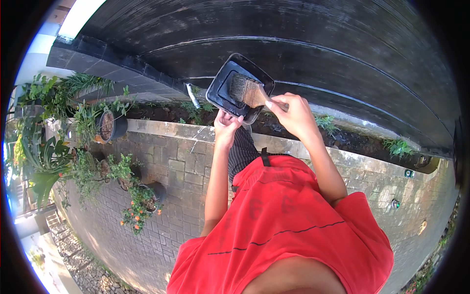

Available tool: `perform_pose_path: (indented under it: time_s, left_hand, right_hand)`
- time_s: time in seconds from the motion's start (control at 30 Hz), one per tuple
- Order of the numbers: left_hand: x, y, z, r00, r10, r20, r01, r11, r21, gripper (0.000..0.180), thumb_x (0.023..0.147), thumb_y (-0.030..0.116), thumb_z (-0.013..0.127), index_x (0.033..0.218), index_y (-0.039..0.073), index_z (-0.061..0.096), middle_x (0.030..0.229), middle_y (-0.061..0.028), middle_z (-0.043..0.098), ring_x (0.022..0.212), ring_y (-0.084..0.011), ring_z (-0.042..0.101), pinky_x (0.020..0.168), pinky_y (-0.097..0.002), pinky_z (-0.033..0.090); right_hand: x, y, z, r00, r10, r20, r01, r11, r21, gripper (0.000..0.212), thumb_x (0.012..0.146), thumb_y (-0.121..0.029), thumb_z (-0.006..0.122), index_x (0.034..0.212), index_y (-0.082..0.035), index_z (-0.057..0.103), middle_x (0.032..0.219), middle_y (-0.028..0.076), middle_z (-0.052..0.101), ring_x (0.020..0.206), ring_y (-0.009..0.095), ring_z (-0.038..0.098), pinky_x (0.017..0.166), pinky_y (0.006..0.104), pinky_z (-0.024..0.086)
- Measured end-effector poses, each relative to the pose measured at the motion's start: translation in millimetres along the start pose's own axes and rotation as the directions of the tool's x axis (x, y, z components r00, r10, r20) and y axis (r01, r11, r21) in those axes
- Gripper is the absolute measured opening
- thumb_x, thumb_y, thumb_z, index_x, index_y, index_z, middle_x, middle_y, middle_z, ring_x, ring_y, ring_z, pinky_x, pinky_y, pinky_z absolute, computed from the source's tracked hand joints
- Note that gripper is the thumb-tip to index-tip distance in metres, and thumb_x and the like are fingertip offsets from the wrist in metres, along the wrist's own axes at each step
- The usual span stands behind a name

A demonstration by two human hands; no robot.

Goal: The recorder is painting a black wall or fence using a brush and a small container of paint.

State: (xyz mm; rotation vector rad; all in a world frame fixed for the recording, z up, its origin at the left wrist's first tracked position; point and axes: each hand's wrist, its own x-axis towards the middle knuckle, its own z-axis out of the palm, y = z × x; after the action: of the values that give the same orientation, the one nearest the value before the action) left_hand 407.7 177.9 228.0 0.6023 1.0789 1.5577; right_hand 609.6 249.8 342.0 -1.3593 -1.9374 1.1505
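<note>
My left hand (227, 128) is closed on the near edge of a black square plastic tray (223, 88), holding it up in front of the dark wall. The tray is tilted, and its inside looks dark and wet in places. With my right hand (296, 115) I grip the handle of a wide paintbrush (253, 94). The brush has a wooden body, and its greyish bristles point left, over the inside of the tray. I cannot tell whether the bristle tips touch the tray's bottom.
A black wall (313, 59) with pale horizontal lines rises ahead. Along its foot runs a soil strip with weeds (327, 123) and a low concrete curb (171, 130). A white pipe (193, 96) sticks out left of the tray. Potted plants (117, 128) stand on the paving at left.
</note>
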Motion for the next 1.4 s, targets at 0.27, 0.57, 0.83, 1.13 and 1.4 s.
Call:
perform_pose_path:
  time_s: [0.27,0.57,0.83,1.13,1.4]
  left_hand:
    - [-2,-18,2,0.998,-0.063,0.006,0.063,0.984,-0.167,0.045,0.076,-0.005,0.059,0.116,0.007,0.044,0.101,-0.0033,0.058,0.087,-0.0135,0.058,0.069,-0.0271,0.05]
    - [-21,-20,-19,0.995,-0.006,-0.099,-0.012,0.983,-0.186,0.035,0.075,-0.006,0.06,0.103,0.008,0.045,0.096,-0.0038,0.056,0.079,-0.0144,0.057,0.064,-0.0284,0.05]
    - [-26,-21,-32,0.987,-0.037,-0.159,-0.011,0.958,-0.286,0.033,0.074,-0.006,0.06,0.094,0.014,0.042,0.089,-0.0012,0.051,0.079,-0.0148,0.055,0.069,-0.0342,0.05]
    - [-33,-23,-45,0.975,0.001,-0.222,-0.066,0.957,-0.283,0.024,0.083,0.017,0.056,0.099,0.004,0.043,0.107,-0.0133,0.053,0.1,-0.0302,0.055,0.094,-0.0514,0.04]
    - [-45,-23,-35,0.978,-0.021,-0.207,-0.058,0.927,-0.371,0.03,0.082,0.026,0.058,0.094,0.001,0.048,0.103,-0.0144,0.055,0.102,-0.0312,0.052,0.098,-0.0509,0.037]
  right_hand:
    - [-17,8,1,0.968,-0.158,-0.195,0.15,0.987,-0.059,0.024,0.072,-0.018,0.07,0.089,-0.002,0.065,0.071,0.01,0.056,0.062,0.022,0.058,0.057,0.0302,0.044]
    - [-11,39,34,0.997,-0.026,0.073,0.001,0.945,0.328,0.023,0.079,-0.02,0.064,0.091,-0.001,0.065,0.077,0.01,0.065,0.068,0.013,0.061,0.063,0.026,0.047]
    - [-2,52,46,0.999,0.043,-0.001,-0.038,0.892,0.45,0.025,0.081,-0.024,0.061,0.089,-0.001,0.065,0.069,0.006,0.065,0.064,0.01,0.06,0.061,0.0255,0.046]
    - [117,25,11,0.912,-0.1,-0.398,0.267,0.882,0.39,0.031,0.08,-0.005,0.058,0.111,-0.002,0.055,0.083,0.007,0.049,0.055,0.015,0.061,0.053,0.0263,0.048]
    - [134,22,-2,0.828,-0.044,-0.558,0.09,0.994,0.055,0.036,0.081,-0.012,0.057,0.116,-0.01,0.054,0.095,0.02,0.061,0.086,0.033,0.06,0.075,0.0375,0.048]
